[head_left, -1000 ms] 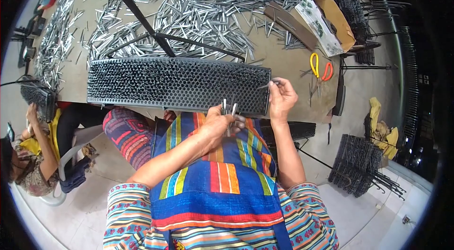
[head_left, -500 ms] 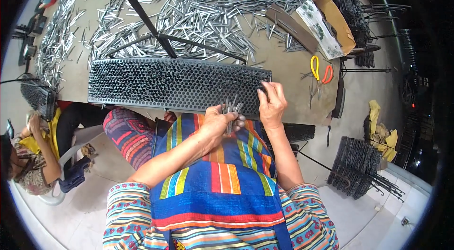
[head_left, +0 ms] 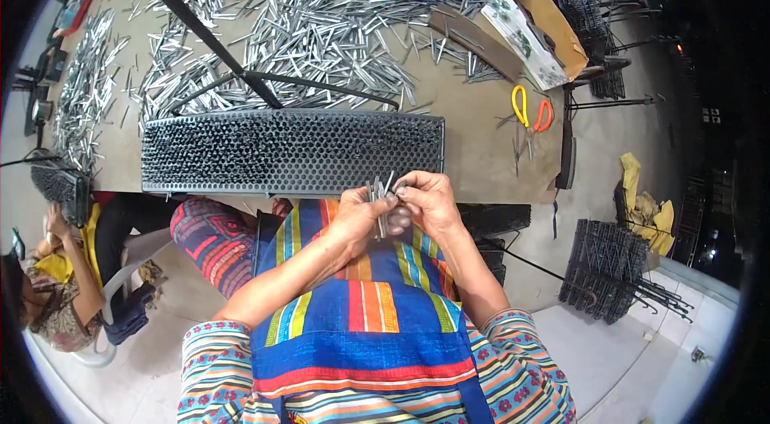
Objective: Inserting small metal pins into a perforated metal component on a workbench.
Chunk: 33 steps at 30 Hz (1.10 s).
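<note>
A small bunch of thin grey metal strips [head_left: 378, 207] stands upright in my left hand [head_left: 353, 217], whose fingers are closed around it in front of the apron. Right against the bunch, the thumb and fingers of my right hand [head_left: 435, 204] are pinched on a strip; most of that strip is hidden by the fingers. Just beyond both hands lies a long black rack [head_left: 309, 175] full of round holes. Strips fill its left part densely, while bare holes show more toward the right and along the near edge.
Loose metal strips [head_left: 321, 31] cover much of the table [head_left: 477, 159]. Yellow-and-orange-handled cutters [head_left: 529, 121] lie at right, below an open carton [head_left: 553, 31]. A dark metal bar [head_left: 192, 15] slants over the rack. Another person [head_left: 68, 279] sits at left; black racks [head_left: 603, 267] stand at right.
My right hand has come from the rack's right end down and left to the bunch in my left hand. The whole view has shifted slightly.
</note>
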Each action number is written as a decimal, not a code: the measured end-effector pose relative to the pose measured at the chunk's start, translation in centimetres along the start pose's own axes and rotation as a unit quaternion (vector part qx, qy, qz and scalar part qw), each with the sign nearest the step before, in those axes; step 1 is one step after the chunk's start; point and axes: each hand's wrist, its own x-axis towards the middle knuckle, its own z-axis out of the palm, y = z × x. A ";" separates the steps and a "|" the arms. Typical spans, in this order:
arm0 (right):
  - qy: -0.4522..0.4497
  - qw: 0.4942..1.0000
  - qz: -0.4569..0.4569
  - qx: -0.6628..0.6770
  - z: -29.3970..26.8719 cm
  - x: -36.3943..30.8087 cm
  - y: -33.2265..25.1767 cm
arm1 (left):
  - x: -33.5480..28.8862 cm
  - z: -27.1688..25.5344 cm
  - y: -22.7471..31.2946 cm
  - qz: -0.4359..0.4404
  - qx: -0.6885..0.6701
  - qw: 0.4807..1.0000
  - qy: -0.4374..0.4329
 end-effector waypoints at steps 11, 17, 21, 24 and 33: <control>0.206 0.892 -0.351 -0.196 -2.2 0.4 -3.2 | -0.4 -1.7 -2.1 -0.062 0.040 0.997 -0.002; 0.196 0.832 -0.405 -0.324 -4.2 3.0 -3.8 | -0.7 -2.3 -3.1 -0.070 0.109 0.991 -0.022; 0.198 0.792 -0.432 -0.384 -4.5 3.1 -3.7 | -0.7 -2.0 -2.0 -0.058 0.093 0.994 0.027; 0.197 0.784 -0.440 -0.390 -4.5 2.9 -3.7 | -0.5 -1.9 -1.7 -0.047 0.072 0.996 0.010; 0.186 0.794 -0.434 -0.383 -4.3 3.1 -4.3 | 0.1 -1.6 -1.9 -0.055 0.041 0.997 0.025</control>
